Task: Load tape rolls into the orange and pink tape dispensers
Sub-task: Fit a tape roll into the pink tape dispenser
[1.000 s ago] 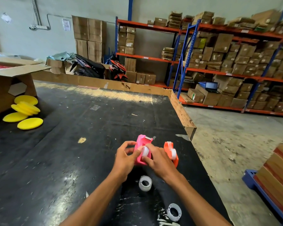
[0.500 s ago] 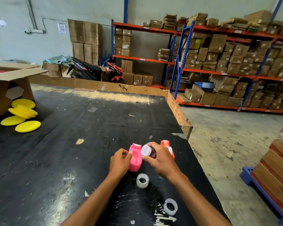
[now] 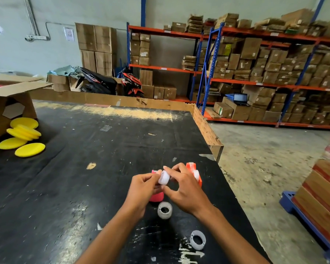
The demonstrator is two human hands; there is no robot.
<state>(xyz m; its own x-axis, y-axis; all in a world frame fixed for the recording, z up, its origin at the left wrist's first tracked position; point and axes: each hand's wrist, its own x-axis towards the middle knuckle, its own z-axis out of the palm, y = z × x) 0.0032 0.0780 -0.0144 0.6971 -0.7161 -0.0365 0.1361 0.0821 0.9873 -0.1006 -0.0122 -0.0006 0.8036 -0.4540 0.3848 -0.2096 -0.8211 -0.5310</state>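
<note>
A small white tape roll (image 3: 164,177) is held up between both hands, above the black table (image 3: 84,187). My right hand (image 3: 183,189) grips it with thumb and fingers. The fingertips of my left hand (image 3: 141,189) pinch its left edge. The pink dispenser (image 3: 156,197) stands on the table behind and under my left hand, mostly hidden. To the right stands the orange dispenser (image 3: 192,168), partly covered by my right hand, with a white roll in it. Two loose tape rolls lie nearer me: one (image 3: 164,210) just below the hands, another (image 3: 198,239) to the lower right.
Yellow foam discs (image 3: 23,137) and an open cardboard box (image 3: 10,103) sit at the table's far left. The table's right edge (image 3: 208,130) drops to a concrete floor. Shelves of boxes line the back wall, and a stacked pallet (image 3: 322,197) stands at the right.
The roll has come away from the pink dispenser's side and now sits higher between both hands. My left hand left the dispenser body and moved up to the roll.
</note>
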